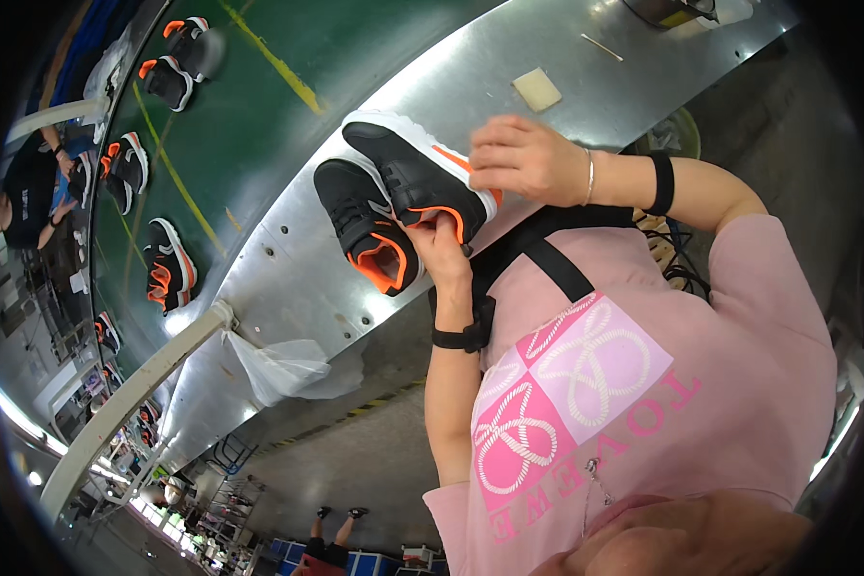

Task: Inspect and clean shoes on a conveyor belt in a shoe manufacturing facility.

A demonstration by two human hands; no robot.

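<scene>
My left hand (442,253) has its fingers tucked into the orange-lined opening of a black sneaker (415,173) with a white sole and orange trim, holding it tilted over the metal ledge. Beside the sole near the heel, my right hand (526,159) has its fingers curled in; they are slightly blurred, and anything between them is hidden. A matching black sneaker (355,213) rests against the held one on its left, its opening turned toward me.
On the metal ledge (307,278) lie a pale square pad (537,89) and a thin stick (602,47). A dark container (670,12) stands at the far end. Sneakers (170,266) sit on the green belt (250,125). A curved rail (134,398) and plastic bag (278,365) are at left.
</scene>
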